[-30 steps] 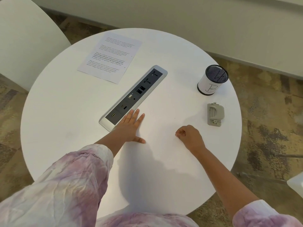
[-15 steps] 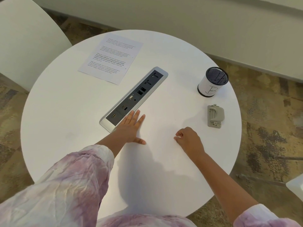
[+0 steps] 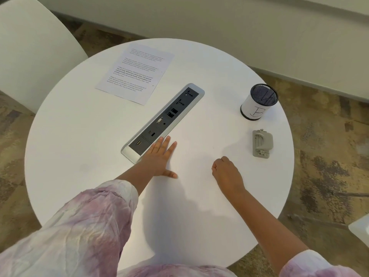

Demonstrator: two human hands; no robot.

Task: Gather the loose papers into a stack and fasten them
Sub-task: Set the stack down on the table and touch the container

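Resting — left hand [image 3: 159, 156] flat, tabletop [image 3: 79, 136] smooth.

Printed papers [image 3: 135, 73] flat, far-left on table; gray stapler [image 3: 262, 143] right.

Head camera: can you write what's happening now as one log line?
left hand flat on table, empty | right hand fisted, contents unseen | paper far side, untouched | gray stapler untouched

One printed sheet [image 3: 134, 73], one stapler [image 3: 262, 143], one mesh cup [image 3: 258, 101], one socket strip [image 3: 162, 123] — two hands [image 3: 159, 156].
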